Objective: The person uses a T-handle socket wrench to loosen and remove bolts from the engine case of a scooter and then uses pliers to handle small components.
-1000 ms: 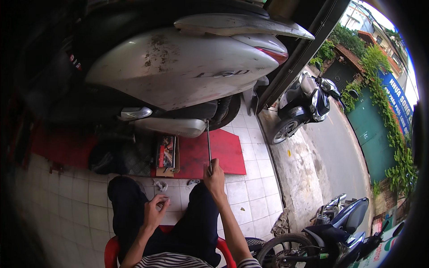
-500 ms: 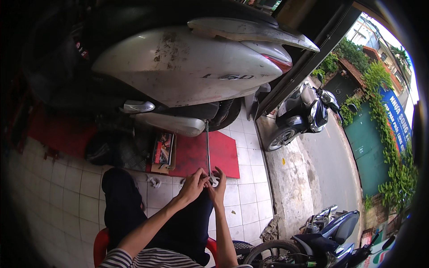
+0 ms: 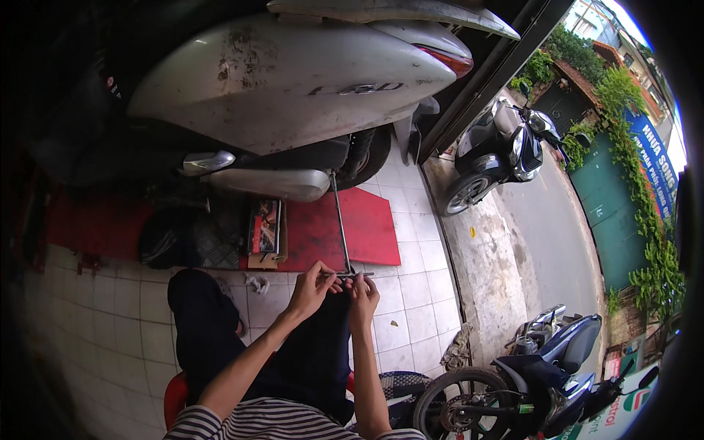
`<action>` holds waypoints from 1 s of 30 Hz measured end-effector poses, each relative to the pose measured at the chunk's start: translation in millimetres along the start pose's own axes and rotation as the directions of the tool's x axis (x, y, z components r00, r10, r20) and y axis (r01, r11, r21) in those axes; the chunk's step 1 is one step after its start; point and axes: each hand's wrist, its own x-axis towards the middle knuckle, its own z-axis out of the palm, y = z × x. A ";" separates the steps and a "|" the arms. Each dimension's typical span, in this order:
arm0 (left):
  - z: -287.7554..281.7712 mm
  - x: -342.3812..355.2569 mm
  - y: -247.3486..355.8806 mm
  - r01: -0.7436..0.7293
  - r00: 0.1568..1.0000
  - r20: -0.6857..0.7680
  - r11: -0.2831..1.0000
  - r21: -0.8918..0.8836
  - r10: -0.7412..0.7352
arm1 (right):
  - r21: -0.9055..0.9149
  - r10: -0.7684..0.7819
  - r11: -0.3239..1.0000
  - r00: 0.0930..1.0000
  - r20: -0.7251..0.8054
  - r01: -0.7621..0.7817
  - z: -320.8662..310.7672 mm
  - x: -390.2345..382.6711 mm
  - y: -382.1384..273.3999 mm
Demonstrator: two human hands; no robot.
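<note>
A long T-handle wrench (image 3: 341, 226) runs from beneath the scooter's silver exhaust cover (image 3: 268, 183) toward me. Its crossbar lies level at the near end. My left hand (image 3: 311, 292) pinches the left side of that bar between thumb and fingers. On the right side, my right hand (image 3: 362, 301) grips the bar with its fingers curled. The far tip of the shaft meets the scooter beside the rear wheel (image 3: 370, 155); what it fits onto is hidden. Above stands the grey scooter (image 3: 242, 95), its side panel scuffed.
Under the scooter is a red lift platform (image 3: 370, 227) with an open cardboard box (image 3: 265, 231) of small items. A crumpled white rag (image 3: 257, 284) lies on the tiles. Two motorbikes are parked at right, one black-and-silver (image 3: 506, 150), one dark blue (image 3: 543, 381). I sit on a red stool (image 3: 175, 396).
The T-handle's crossbar has turned to lie sideways between my hands. My right hand's raised fingers have closed onto it. The whole view has shifted slightly.
</note>
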 end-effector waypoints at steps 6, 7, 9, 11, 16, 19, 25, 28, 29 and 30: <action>-10.8 -1.8 -12.0 -0.095 0.993 -0.029 0.914 0.395 0.115 | -0.218 -0.363 0.909 0.932 0.007 0.355 32.0 -8.4 -41.2; -10.4 2.5 -13.7 -0.208 0.969 -0.005 0.822 0.530 0.248 | -0.271 -0.397 0.878 0.916 0.049 0.395 33.2 -9.0 -45.5; -6.4 10.5 -17.7 -0.237 0.960 0.010 0.791 0.564 0.280 | -0.310 -0.443 0.842 0.894 0.069 0.442 37.6 -12.4 -46.6; 2.9 23.2 -16.5 -0.073 0.996 -0.019 0.924 0.374 0.087 | -0.420 -0.463 0.781 0.880 0.107 0.462 37.8 -15.4 -45.9; -6.5 59.5 -17.6 0.246 0.960 0.106 0.962 0.116 -0.259 | -0.481 -0.620 0.652 0.777 0.108 0.586 51.5 -21.5 -52.6; -10.7 70.5 -14.5 0.324 0.933 0.172 0.946 -0.010 -0.318 | -0.596 -0.662 0.502 0.722 0.202 0.627 52.8 -22.8 -52.9; -16.5 86.8 -17.7 0.527 0.828 0.318 0.834 -0.164 -0.461 | -0.709 -0.332 0.565 0.903 0.274 0.422 51.3 -59.2 -21.1; -25.8 94.8 -30.4 0.535 0.799 0.335 0.845 -0.017 -0.499 | -0.717 -0.049 0.651 0.956 0.289 0.250 36.5 -48.4 -2.6; -28.1 96.3 -33.6 0.533 0.791 0.341 0.846 0.023 -0.508 | -0.601 0.023 0.790 0.974 0.224 0.120 31.8 -46.9 -0.3; -28.8 96.0 -37.0 0.515 0.805 0.335 0.857 0.014 -0.489 | -0.456 0.107 0.890 0.979 0.171 -0.017 25.9 -44.9 0.4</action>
